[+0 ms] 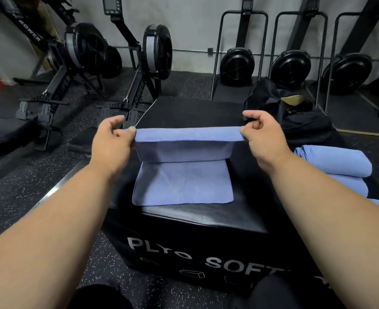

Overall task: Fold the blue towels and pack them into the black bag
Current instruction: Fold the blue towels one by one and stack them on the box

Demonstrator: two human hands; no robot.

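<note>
Here, the thumb and curled fingers of the left hand (110, 139) pinch the left end of one soft blue cloth towel (184, 166), and the right hand (262, 137) pinches its right end the same way, so both hands are clamped on the fabric. Between them the far part of the towel is lifted into a raised fold, while its near half lies flat on the top of a black padded box (195, 221) printed with white letters. To the right, beside the box, lie three more blue towels (335, 161), folded and stacked one over the other, the lowest only partly in view. Beyond them a black fabric bag (266, 97) sits open on the speckled rubber floor (12, 192). Along the grey wall stand two black rowing machines (86, 52) on the left and three black fan-wheel machines (237, 63) with metal frames on the right
</note>
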